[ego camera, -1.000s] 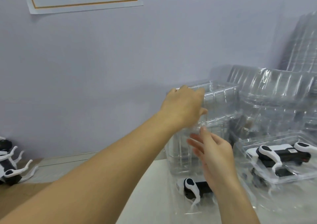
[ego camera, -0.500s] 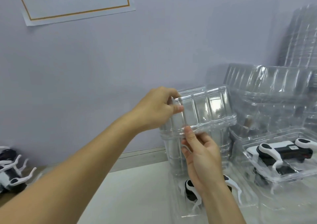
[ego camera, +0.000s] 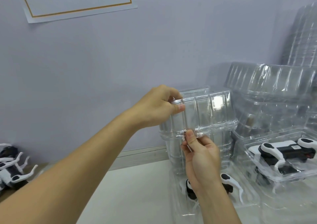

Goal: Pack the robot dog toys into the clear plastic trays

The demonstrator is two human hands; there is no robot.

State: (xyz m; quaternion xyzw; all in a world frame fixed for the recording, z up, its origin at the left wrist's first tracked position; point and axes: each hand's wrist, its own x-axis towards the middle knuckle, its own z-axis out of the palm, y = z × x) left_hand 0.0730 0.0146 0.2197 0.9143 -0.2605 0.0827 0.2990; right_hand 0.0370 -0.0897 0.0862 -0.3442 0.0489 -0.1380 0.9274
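**Far 8 o'clock:** loose toys (ego camera: 12, 169), black and white, heaped at the edge of the table (ego camera: 137, 189), not yet packed.

**Centre:** left hand (ego camera: 157, 109), thumb and forefinger pinching the top tray (ego camera: 212, 110) at its 10 o'clock corner. Top tray tipped on its side and raised a little off the stack (ego camera: 173, 155) below, with the rims close together at 6 o'clock.

**At 5 o'clock of the left hand:** right hand (ego camera: 202, 157), thumb and curled fingers nipping the top tray's lower rim.

**Step in hand, as judged:** peeling a single tray free of the stack. To do it well:
- Pinch only the outermost rim with the right thumb.
- Check for a second shell clinging behind.
- Draw the left hand up toward 12 o'clock while easing the rims apart at 6 o'clock.
- Go slowly, given thin clear plastic likely to flex, stick by suction and crease under a hard squeeze.
- Avoid toppling the stack or dragging it toward the table edge.

**At 6 o'clock, under the right wrist:** toy (ego camera: 226, 181) lying in an open tray (ego camera: 178, 206), partly hidden by the arm. Possibly waiting for this shell as a cover, though impossible to tell.

**At 3 o'clock:** packed toy (ego camera: 283, 152) seated in the right tray (ego camera: 291, 177).

**At 1 o'clock:** rear stacks (ego camera: 274, 86) of empty shells against the wall.
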